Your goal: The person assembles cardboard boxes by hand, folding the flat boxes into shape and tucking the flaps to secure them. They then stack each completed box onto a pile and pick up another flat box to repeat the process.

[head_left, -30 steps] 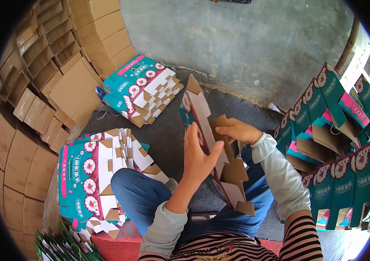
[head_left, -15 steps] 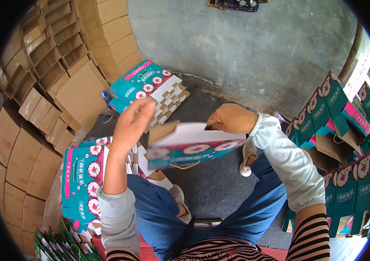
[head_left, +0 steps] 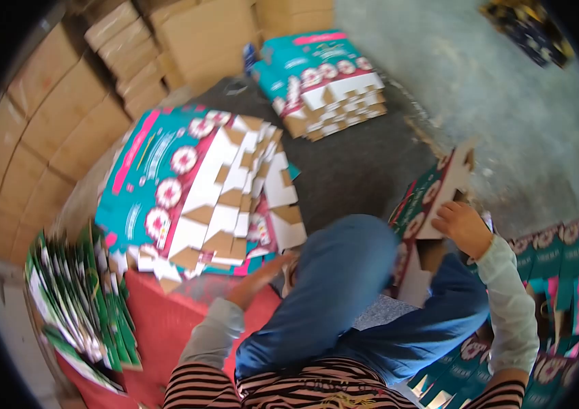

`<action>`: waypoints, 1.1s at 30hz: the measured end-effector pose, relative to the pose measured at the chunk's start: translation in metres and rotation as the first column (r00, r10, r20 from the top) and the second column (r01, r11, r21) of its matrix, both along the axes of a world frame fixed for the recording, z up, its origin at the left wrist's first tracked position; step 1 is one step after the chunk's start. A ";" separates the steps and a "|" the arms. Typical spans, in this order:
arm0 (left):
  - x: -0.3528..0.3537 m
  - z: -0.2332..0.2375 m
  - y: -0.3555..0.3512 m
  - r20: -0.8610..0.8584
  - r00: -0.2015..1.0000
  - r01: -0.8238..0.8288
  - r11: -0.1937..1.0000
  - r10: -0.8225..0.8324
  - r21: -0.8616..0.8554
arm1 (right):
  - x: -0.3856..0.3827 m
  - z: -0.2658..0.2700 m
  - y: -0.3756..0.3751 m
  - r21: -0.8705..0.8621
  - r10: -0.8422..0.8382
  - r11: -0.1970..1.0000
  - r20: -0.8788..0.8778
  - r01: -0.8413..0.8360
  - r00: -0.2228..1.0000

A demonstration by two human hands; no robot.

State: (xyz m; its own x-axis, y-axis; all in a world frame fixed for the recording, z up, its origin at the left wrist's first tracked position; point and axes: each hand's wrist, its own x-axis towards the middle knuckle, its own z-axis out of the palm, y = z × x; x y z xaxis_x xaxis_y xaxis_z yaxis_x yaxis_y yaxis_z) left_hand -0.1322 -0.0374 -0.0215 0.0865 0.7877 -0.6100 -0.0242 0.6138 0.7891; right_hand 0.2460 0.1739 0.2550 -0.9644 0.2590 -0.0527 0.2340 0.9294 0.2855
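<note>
My right hand (head_left: 465,228) grips the upper edge of a teal and maroon printed carton box (head_left: 420,198), held tilted beside my right leg. The box has flower-like pictures on its side, and its brown inside shows at the flaps. My left hand (head_left: 262,278) is low by my left knee, slightly blurred, with its fingers stretched out and nothing visible in it. Just beyond that hand lies a pile of flattened teal cartons (head_left: 146,170), their white and brown flaps fanned out toward my knee.
Another stack of flattened cartons (head_left: 316,61) lies on the dark floor mat (head_left: 344,163). Brown cardboard boxes (head_left: 57,116) are piled at the left. Green folded cards or bags (head_left: 92,307) stand on a red surface (head_left: 160,320). Assembled teal boxes (head_left: 548,255) stand at right.
The view has swung left and down. My right hand has carried the box to the right side, beside my leg. My left hand has dropped from near the box toward the pile of flattened cartons.
</note>
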 end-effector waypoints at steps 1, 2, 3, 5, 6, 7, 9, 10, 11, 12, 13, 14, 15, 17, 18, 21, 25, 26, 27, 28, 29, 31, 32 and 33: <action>0.026 -0.005 -0.016 0.107 0.994 -0.006 0.998 0.000 0.060 | 0.003 -0.009 -0.001 -0.021 0.013 1.000 -0.048 -0.014 0.999; 0.053 -0.045 -0.017 0.009 1.000 -0.025 0.972 0.023 0.234 | 0.008 -0.014 -0.001 -0.038 0.013 0.999 -0.093 -0.017 0.996; 0.079 -0.084 -0.017 -0.102 0.992 -0.028 0.918 0.074 0.396 | 0.014 -0.011 -0.002 -0.086 -0.092 0.992 -0.024 0.090 0.995; 0.109 -0.053 -0.017 -0.077 0.984 -0.092 0.824 0.162 0.558 | 0.033 -0.021 0.005 -0.105 -0.178 0.979 -0.046 0.173 0.983; 0.113 -0.038 -0.014 -0.081 0.994 -0.025 0.891 0.068 0.453 | 0.039 -0.023 0.007 -0.119 -0.229 0.967 -0.028 0.224 0.973; 0.113 -0.011 -0.011 -0.073 0.997 0.057 0.939 -0.034 0.340 | 0.040 -0.023 0.006 -0.130 -0.271 0.956 -0.035 0.264 0.962; 0.111 0.046 -0.012 -0.090 0.990 0.133 0.910 -0.106 0.392 | 0.042 -0.024 0.005 -0.152 -0.358 0.925 -0.052 0.347 0.932; 0.110 0.063 -0.011 -0.103 0.985 0.172 0.890 -0.142 0.422 | 0.049 -0.029 0.007 -0.178 -0.385 0.912 -0.068 0.369 0.920; 0.112 0.066 -0.011 -0.094 0.982 0.187 0.874 -0.163 0.449 | 0.052 -0.030 0.008 -0.164 -0.393 0.911 -0.067 0.379 0.917; 0.112 0.069 -0.012 -0.085 0.980 0.200 0.858 -0.181 0.473 | 0.053 -0.031 0.009 -0.152 -0.399 0.910 -0.066 0.386 0.914; 0.112 0.073 -0.013 -0.078 0.977 0.209 0.841 -0.197 0.498 | 0.054 -0.033 0.010 -0.139 -0.403 0.910 -0.066 0.391 0.913; 0.113 0.078 -0.016 -0.100 0.978 0.208 0.846 -0.182 0.491 | 0.061 -0.036 0.011 -0.155 -0.433 0.894 -0.056 0.420 0.900; 0.112 0.091 -0.016 -0.124 0.978 0.207 0.850 -0.167 0.485 | 0.063 -0.038 0.011 -0.162 -0.440 0.889 -0.050 0.427 0.897; 0.111 0.092 -0.013 -0.163 0.978 0.194 0.853 -0.130 0.484 | 0.063 -0.038 0.012 -0.169 -0.451 0.883 -0.040 0.439 0.892; 0.112 0.088 -0.011 -0.178 0.978 0.184 0.852 -0.109 0.491 | 0.064 -0.038 0.014 -0.167 -0.443 0.886 -0.033 0.432 0.896; 0.120 0.035 -0.008 -0.101 0.994 0.074 0.883 -0.031 0.464 | 0.065 -0.039 0.015 -0.160 -0.419 0.898 -0.024 0.410 0.908; 0.121 -0.034 -0.004 0.133 0.972 -0.234 0.808 0.193 0.541 | 0.055 -0.036 0.015 -0.160 -0.406 0.904 -0.036 0.396 0.913; 0.116 -0.048 -0.005 0.016 0.980 -0.170 0.799 0.197 0.577 | 0.050 -0.033 0.014 -0.163 -0.408 0.903 -0.038 0.397 0.912; 0.108 -0.064 -0.009 -0.103 0.973 -0.102 0.789 0.205 0.605 | 0.047 -0.032 0.012 -0.157 -0.403 0.906 -0.038 0.393 0.914; 0.104 -0.070 -0.009 -0.172 0.959 -0.073 0.782 0.225 0.619 | 0.043 -0.030 0.011 -0.149 -0.395 0.911 -0.040 0.385 0.918; 0.101 -0.075 -0.009 -0.239 0.939 -0.043 0.776 0.246 0.629 | 0.042 -0.029 0.011 -0.141 -0.385 0.916 -0.041 0.376 0.922; 0.103 -0.083 -0.012 -0.278 0.913 -0.061 0.774 0.298 0.631 | 0.043 -0.028 0.014 -0.126 -0.379 0.920 -0.044 0.371 0.924; 0.119 -0.089 -0.010 -0.232 0.906 -0.149 0.782 0.353 0.605 | 0.045 -0.030 0.012 -0.127 -0.378 0.920 -0.043 0.371 0.925; 0.139 -0.097 -0.001 -0.190 0.892 -0.235 0.781 0.410 0.579 | 0.046 -0.032 0.012 -0.134 -0.376 0.921 -0.054 0.367 0.925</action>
